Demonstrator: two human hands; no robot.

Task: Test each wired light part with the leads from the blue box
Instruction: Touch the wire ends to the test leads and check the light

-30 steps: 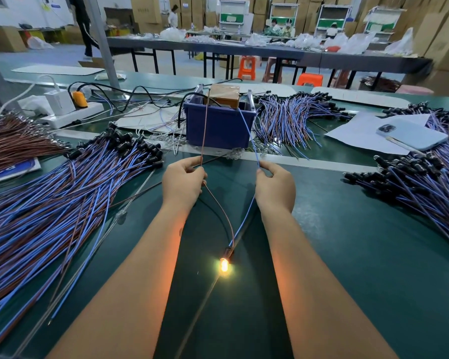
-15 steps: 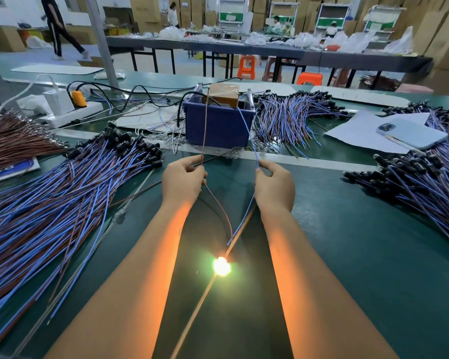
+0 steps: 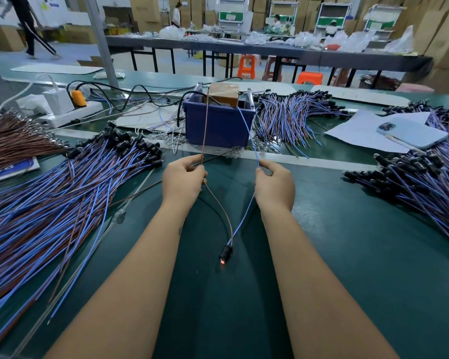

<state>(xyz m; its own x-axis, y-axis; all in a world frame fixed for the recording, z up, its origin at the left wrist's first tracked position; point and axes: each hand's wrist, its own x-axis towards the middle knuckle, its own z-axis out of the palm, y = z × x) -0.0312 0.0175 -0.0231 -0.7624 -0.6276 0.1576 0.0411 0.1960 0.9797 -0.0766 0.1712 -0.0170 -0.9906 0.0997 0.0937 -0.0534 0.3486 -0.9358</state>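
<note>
Head view: your left hand [image 3: 183,181] pinches the brown lead [image 3: 205,125] and your right hand [image 3: 274,186] pinches the blue lead [image 3: 246,126], both running from the blue box [image 3: 218,125] beyond your fingertips. The light part [image 3: 225,252] hangs below your fingers on two thin wires, glowing faint red. It looks light and limp, so judge the wire ends the place to hold, never the bulb

- Left hand [image 3: 183,181] pinches the brown lead [image 3: 205,130]; right hand [image 3: 274,186] pinches the blue lead [image 3: 248,130].
- Light part [image 3: 225,252] hangs between them, faintly red, near the blue box [image 3: 218,125].
</note>
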